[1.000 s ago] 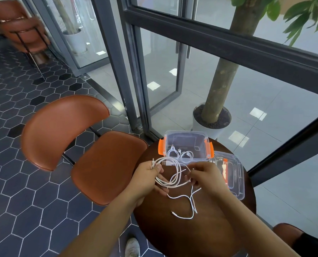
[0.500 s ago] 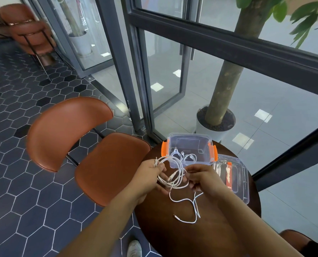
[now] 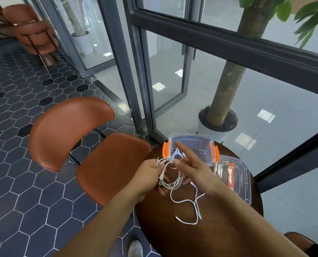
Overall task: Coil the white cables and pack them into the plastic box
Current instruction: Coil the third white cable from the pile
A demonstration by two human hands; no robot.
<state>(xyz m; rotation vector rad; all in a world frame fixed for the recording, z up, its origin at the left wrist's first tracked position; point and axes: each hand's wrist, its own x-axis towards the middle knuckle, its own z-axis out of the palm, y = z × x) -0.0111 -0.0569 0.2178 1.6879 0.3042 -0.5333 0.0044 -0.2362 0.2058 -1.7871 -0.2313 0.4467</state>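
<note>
The left hand [image 3: 150,176] grips a white cable [image 3: 170,184] that is wound in several loose loops, with fingers and thumb curled round the bundle on its left side; two plug ends stick up just above the knuckles. The right hand [image 3: 195,169] is spread flat over the right side of the loops, fingers straight and apart, the forefinger reaching out over the near edge of the plastic box [image 3: 191,135]. The loose tail [image 3: 196,203] of the cable comes out from under this palm, but I cannot tell whether anything under the palm pinches it. The tail drops to the table [image 3: 173,242], bends back on itself, and its free plug lies on the dark wood nearer the person, well apart from the box. The box stands open at the far edge of the round table, clear with orange clips on both short sides. Inside it lies a second cable [image 3: 177,154], partly hidden behind the right hand's fingers. Just to the right of the box, touching its corner, a clear lid [image 3: 244,186] lies flat with an orange strip showing through it. To the left of the table stands a brown chair [image 3: 71,130] on dark six-sided floor tiles [image 3: 25,191]. Beyond the glass a tree [image 3: 228,86] grows from a white pot.
</note>
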